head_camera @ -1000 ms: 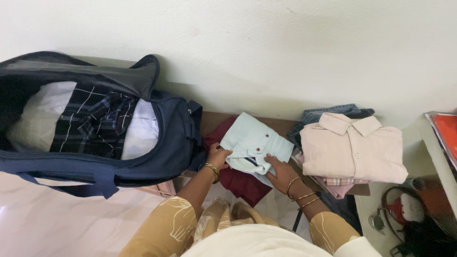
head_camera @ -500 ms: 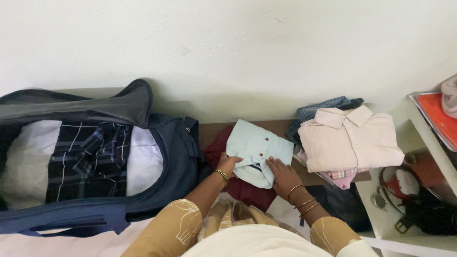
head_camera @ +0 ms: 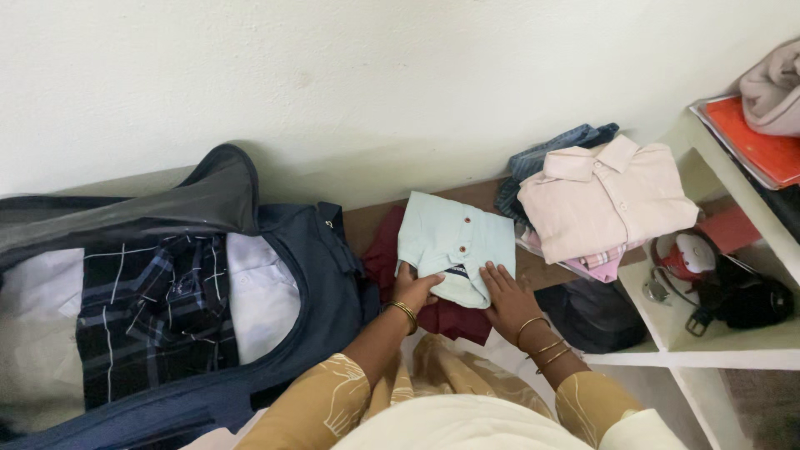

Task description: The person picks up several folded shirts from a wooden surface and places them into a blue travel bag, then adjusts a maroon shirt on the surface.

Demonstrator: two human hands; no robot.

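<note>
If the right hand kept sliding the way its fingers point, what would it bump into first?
The right hand points up and away, already resting on the folded light blue shirt. Sliding on, it would probably cross that shirt, then reach the wall. Depth is hard to judge.

Pale blue shirt (head_camera: 454, 246): smooth matt cloth, small glossy brown buttons. Maroon garment (head_camera: 450, 318) beneath it: matt cloth. Pink shirt (head_camera: 604, 200): soft matt cloth, lightly creased. Denim piece (head_camera: 550, 152) behind it: coarser weave. Bag (head_camera: 321, 258): navy synthetic fabric, matt, grey lining. Checked shirt (head_camera: 154, 312) inside: woven cloth. Bangles (head_camera: 406, 311) on both wrists: shiny yellow metal. Bench (head_camera: 367, 223): brown wood, dull. Wall (head_camera: 333, 75): matt paint, slightly rough. Shelf (head_camera: 717, 346): smooth white surface.
</note>
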